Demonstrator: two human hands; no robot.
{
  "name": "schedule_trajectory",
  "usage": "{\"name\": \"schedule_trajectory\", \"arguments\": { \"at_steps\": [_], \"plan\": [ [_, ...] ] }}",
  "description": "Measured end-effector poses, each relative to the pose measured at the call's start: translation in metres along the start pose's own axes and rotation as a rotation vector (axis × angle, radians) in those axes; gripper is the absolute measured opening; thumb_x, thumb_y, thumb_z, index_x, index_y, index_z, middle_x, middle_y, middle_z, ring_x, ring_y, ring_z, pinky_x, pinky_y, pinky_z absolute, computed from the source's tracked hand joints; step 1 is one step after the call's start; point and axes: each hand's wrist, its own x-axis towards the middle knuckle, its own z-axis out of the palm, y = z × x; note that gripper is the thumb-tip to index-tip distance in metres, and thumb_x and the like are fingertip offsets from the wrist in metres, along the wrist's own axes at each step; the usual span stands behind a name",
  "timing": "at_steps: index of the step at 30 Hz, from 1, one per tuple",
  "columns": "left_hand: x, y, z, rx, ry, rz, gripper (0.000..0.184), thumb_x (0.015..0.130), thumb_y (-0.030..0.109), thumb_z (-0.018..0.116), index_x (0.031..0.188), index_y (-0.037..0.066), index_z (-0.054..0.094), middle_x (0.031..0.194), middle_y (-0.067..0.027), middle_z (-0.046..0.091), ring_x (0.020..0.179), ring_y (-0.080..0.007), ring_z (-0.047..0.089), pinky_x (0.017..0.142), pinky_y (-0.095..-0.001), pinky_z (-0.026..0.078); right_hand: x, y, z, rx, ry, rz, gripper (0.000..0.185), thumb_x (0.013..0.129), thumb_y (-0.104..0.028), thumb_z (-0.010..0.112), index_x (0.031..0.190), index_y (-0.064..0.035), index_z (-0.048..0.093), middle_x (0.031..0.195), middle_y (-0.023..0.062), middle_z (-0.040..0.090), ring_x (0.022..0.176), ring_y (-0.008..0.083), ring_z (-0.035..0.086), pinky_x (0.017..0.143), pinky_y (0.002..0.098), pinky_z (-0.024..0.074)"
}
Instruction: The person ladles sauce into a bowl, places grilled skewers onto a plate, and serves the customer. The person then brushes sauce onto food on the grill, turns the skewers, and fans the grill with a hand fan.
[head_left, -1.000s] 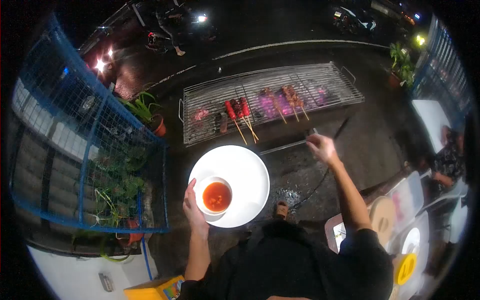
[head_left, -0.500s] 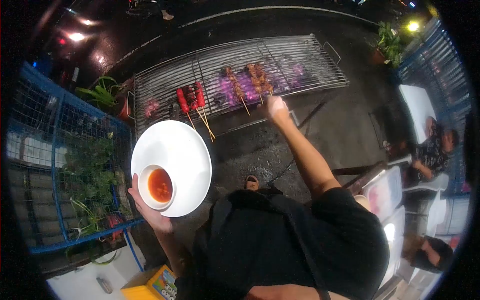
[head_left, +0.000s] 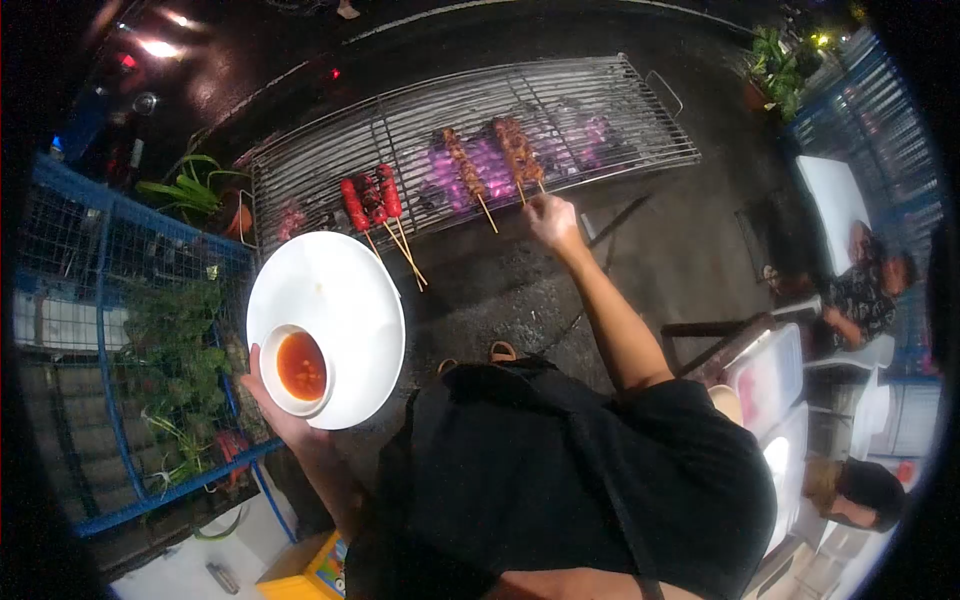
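Note:
My left hand (head_left: 285, 405) grips the rim of a white plate (head_left: 345, 280), its fingers mostly hidden beneath. On the plate, near my hand, sits a small white bowl (head_left: 325, 358) of red sauce with bits in it. My right hand (head_left: 553, 222) is closed around the stick ends of browned meat skewers (head_left: 515, 150) lying over glowing coals. Just left of these lies another meat skewer (head_left: 462, 165) with its bare stick toward me. Farther left on the grill (head_left: 330, 150) rest red sausage skewers (head_left: 354, 205) with a darker skewer (head_left: 373, 198) between them.
Blue wire fencing (head_left: 105, 300) and potted plants (head_left: 190, 190) stand at the left. Lidded plastic containers (head_left: 770, 375) are on a table at my right. Two people sit farther right, one in a patterned shirt (head_left: 865, 300). A yellow box (head_left: 300, 570) is at lower left.
The plate and bowl have shifted slightly left in view. My right hand has stayed at the meat skewers' sticks, turning a little. The skewers remain on the grill.

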Motion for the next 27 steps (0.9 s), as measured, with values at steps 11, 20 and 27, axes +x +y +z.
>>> {"name": "schedule_trajectory", "arguments": {
  "at_steps": [11,20,27],
  "plan": [
    [0.036,0.003,-0.034,0.051,-0.132,-0.023,0.062,0.095,0.050,0.020,0.137,0.005,0.025,0.132,-0.0171,0.041,0.121,-0.0297,0.043,0.100,-0.0444,0.037,-0.017,-0.015,-0.002,-0.221,0.168,-0.002,0.035,0.079,-0.036,0.063,0.084,-0.0015,0.057,0.096,0.0225,0.054,0.083,0.0381,0.056,0.069,0.0454,0.0477],
    [0.043,0.008,-0.052,0.082,-0.079,-0.008,0.060,0.096,0.048,0.022,0.136,0.005,0.029,0.129,-0.0173,0.044,0.118,-0.0294,0.046,0.097,-0.0432,0.041,0.005,0.015,0.007,-0.062,-0.014,0.168,0.037,0.079,-0.036,0.061,0.090,-0.0015,0.068,0.081,0.0150,0.068,0.076,0.0252,0.066,0.073,0.0355,0.0507],
    [0.051,0.004,-0.059,0.146,-0.037,0.062,0.061,0.095,0.047,0.033,0.132,0.000,0.035,0.123,-0.0164,0.049,0.109,-0.0247,0.054,0.089,-0.0380,0.049,0.003,0.016,0.030,0.462,-0.058,0.368,0.031,0.077,-0.025,0.068,0.090,0.0031,0.067,0.072,0.0081,0.067,0.061,0.0129,0.064,0.056,0.0266,0.0503]
  ]
}}
